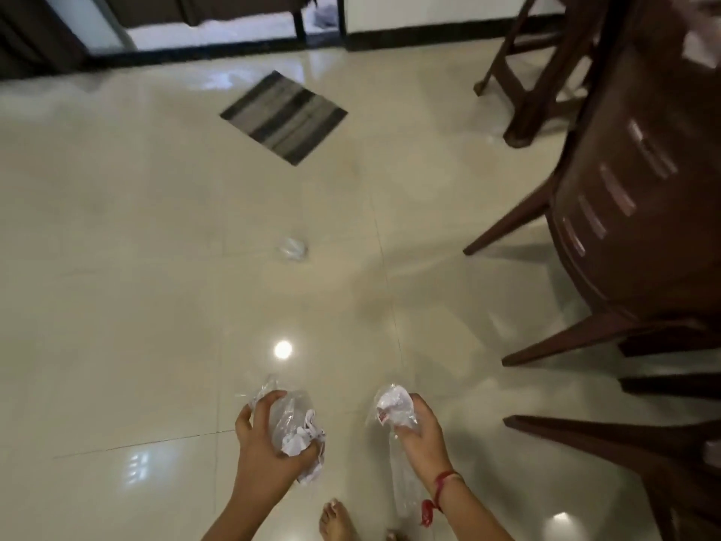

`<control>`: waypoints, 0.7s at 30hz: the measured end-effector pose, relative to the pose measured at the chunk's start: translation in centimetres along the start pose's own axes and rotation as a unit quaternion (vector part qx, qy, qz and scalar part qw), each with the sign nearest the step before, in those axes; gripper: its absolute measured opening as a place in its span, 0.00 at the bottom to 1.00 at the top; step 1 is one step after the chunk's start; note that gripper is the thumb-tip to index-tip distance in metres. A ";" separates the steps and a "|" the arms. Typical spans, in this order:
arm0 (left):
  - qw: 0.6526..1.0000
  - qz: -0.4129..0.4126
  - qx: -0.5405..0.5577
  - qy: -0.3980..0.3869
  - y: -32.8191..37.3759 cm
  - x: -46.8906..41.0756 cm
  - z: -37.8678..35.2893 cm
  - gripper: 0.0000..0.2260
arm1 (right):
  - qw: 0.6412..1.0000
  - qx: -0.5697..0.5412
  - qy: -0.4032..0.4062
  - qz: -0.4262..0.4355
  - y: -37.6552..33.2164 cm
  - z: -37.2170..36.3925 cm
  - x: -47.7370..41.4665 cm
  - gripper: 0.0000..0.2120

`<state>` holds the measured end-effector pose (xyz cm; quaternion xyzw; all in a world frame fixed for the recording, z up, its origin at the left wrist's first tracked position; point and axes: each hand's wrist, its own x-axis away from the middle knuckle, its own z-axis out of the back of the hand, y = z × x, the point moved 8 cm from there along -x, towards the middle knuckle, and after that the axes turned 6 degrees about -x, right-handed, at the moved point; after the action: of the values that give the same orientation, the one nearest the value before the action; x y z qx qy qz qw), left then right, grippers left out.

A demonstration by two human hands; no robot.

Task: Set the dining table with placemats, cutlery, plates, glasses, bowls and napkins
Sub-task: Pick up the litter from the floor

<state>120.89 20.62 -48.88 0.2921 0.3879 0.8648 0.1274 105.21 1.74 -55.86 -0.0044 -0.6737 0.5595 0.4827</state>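
— Is the table being laid yet?

— Not at this moment. The person stands on the glossy floor (136, 267) looking down, with the brown chairs (624, 228) off to the right. I see no placemat, plate or glass, and I can't make out the counter from here.

— So what's in the hands?

— Rubbish, by the look of it. The left hand (261, 447) grips a crumpled clear wrapper (292, 419) with white paper bunched inside, its fingers (306, 456) curled under and around it. The right hand (421, 435) pinches a second wrapper (392, 406), the fingers closed on its middle. A clear tail of it hangs down beside the wrist with the red thread (444, 482).

— Napkin packaging?

— Napkins or cutlery packs, maybe. I can't tell which.

— Anything else lying about?

— A loose scrap of clear plastic (293, 248) lies on the floor farther off, between the person and the striped mat (284, 117).

— Which step is this, then?

— I'd judge it's clearing away packaging between rounds of laying things out. The next move probably calls for stooping to that far scrap. With both hands full, one bundle would have to go into the other hand first, or a spare finger hook the scrap. Thin plastic on slick tile may skid away when touched.
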 end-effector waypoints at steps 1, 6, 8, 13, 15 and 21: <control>1.000 0.018 0.012 0.009 0.6 0.0 1.8 0.37 | 1.000 0.012 -0.005 0.009 -2.7 -0.9 0.1 0.17; 0.995 0.056 0.033 0.070 1.8 -2.2 10.3 0.40 | 0.998 0.037 0.001 0.049 -14.2 -6.4 -2.7 0.14; 0.994 0.065 0.038 0.079 1.8 -5.1 13.4 0.39 | 0.999 0.022 0.005 0.049 -17.5 -9.3 -5.1 0.21; 0.992 0.054 0.033 0.105 4.2 -14.6 20.9 0.37 | 0.992 0.103 -0.036 0.070 -25.0 -16.3 -12.6 0.49; 0.992 0.048 0.019 0.111 5.1 -18.4 23.2 0.39 | 0.981 0.168 -0.070 0.072 -27.4 -19.1 -15.6 0.52; 0.988 0.074 0.021 0.132 5.6 -31.1 27.5 0.43 | 0.940 0.321 -0.099 0.065 -31.7 -25.0 -26.8 0.23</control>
<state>162.32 19.43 -42.80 0.2062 0.3963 0.8947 0.0049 152.89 -6.01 -51.43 0.1626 -0.5012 0.7737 0.3518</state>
